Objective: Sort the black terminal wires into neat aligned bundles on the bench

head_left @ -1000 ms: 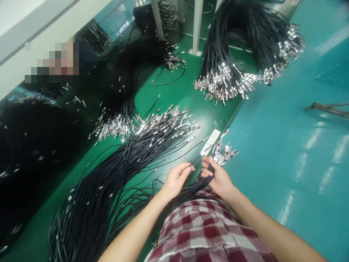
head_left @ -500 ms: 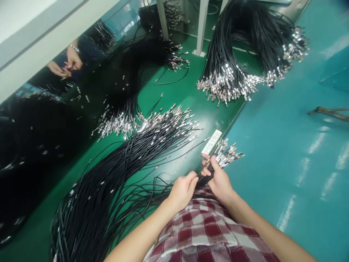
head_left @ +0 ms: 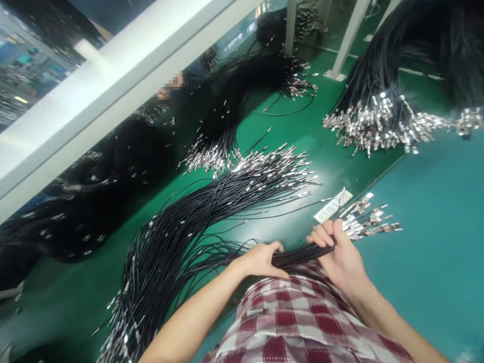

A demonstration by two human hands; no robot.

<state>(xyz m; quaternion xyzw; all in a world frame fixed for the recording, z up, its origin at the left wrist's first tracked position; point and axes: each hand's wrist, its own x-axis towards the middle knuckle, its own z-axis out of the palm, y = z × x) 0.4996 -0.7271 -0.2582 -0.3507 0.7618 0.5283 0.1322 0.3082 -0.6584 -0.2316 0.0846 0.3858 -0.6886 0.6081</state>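
Head view: right hand (head_left: pixel 342 257) grips the black cable bundle (head_left: pixel 300 256), left hand (head_left: pixel 259 259) loosely clasps it; tugging could snag trailing strands (head_left: pixel 206 259) against the neighbouring pile (head_left: pixel 200 214).

Two bare hands, left hand (head_left: pixel 260 259) and right hand (head_left: pixel 340 252), lower centre; one bundle of black cables (head_left: pixel 298 256), held in both; one label (head_left: pixel 333 206), right of centre; one large sheaf (head_left: pixel 170 242), left of centre; one checked garment (head_left: pixel 298 322), bottom centre. Individual cables and the dark heaps (head_left: pixel 128 156), left, overlap too densely to count.
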